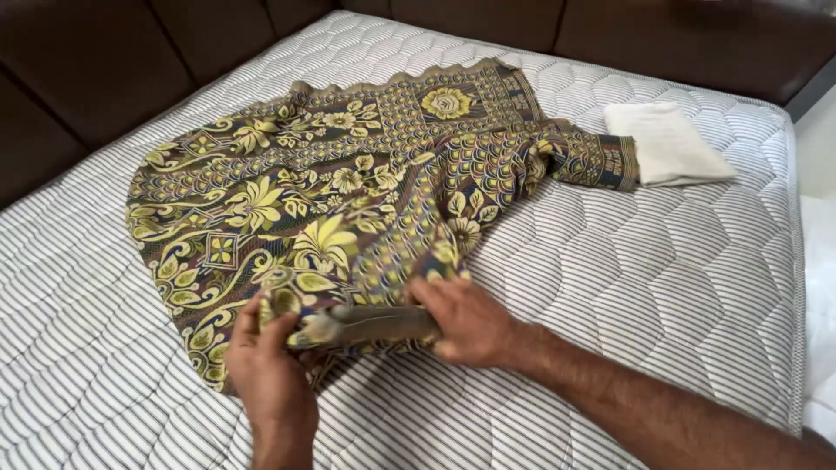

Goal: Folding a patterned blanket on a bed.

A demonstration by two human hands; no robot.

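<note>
We pinch the patterned shirt [331, 200] at its near edge, left hand [266, 370] and right hand [466, 322] both clamped on it; beyond our grip it sprawls across the mattress [653, 287], likely soft, light, floppy.

A bare mattress [662, 261], quilted in a honeycomb pattern with fine grey and white stripes, is filling most of the view. Dark brown padded panels [96, 61] of a headboard or bed frame are running along its left and far edges, split by seams. Soft, even light is falling across the bed, and a pale strip of floor [819, 130] is showing at the right.
</note>
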